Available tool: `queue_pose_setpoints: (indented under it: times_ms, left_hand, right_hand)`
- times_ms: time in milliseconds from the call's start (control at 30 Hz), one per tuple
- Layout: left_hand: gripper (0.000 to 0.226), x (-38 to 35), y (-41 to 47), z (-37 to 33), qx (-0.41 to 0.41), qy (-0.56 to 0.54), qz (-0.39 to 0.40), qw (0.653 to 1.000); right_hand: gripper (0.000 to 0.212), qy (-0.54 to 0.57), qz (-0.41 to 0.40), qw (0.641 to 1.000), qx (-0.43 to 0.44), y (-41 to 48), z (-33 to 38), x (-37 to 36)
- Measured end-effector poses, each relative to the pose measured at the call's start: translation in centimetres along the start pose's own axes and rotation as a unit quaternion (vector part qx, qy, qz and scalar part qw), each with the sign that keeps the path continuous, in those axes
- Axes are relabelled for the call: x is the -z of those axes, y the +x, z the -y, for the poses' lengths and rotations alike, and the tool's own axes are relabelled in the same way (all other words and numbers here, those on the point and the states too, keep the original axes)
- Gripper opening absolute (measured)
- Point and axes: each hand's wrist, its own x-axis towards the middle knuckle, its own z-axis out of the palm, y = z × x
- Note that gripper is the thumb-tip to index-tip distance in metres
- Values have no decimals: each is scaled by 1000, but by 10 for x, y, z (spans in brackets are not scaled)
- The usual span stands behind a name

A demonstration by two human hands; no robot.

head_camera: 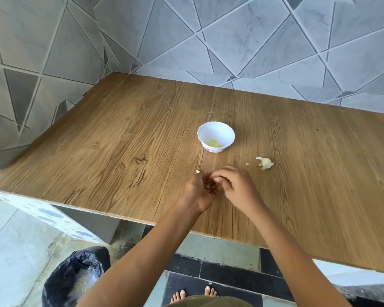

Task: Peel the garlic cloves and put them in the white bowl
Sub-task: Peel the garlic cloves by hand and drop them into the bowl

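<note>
A small white bowl point(216, 136) with a scalloped rim stands on the wooden table point(120, 151); several peeled yellowish cloves lie inside it. My left hand point(198, 191) and my right hand point(235, 185) meet just in front of the bowl, fingers curled together round a garlic clove point(210, 185) that is mostly hidden between them. A tiny pale bit point(198, 171) pokes out beside my left fingers. To the right of my hands lies a partial garlic bulb point(265, 163) with papery skin, and a small skin flake point(248, 163) beside it.
Tiled walls close off the table at the back and left. Below the table's front edge, at the lower left, stands a bin with a black liner point(76, 278). My bare feet point(194, 294) show on the dark floor tiles.
</note>
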Motion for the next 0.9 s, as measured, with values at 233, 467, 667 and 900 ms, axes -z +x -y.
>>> queue_pose_setpoints:
  times_ms: [233,467,667,900]
  left_hand:
    - [32,-10,8,4,19,4,13,1000]
    - [33,-15,14,5,20,-7,26,999]
    - [34,-21,16,3,20,-2,27,999]
    - [33,-27,21,1,5,12,28,1000]
  right_hand:
    - [17,-91,-95,991,0,-7,-6,-7]
    - [9,-12,-150,988,-23,-11,-25,2]
    - [17,-103,-160,971,-146,5,-70,11]
    - [17,-223,-47,940,-254,35,-88,13]
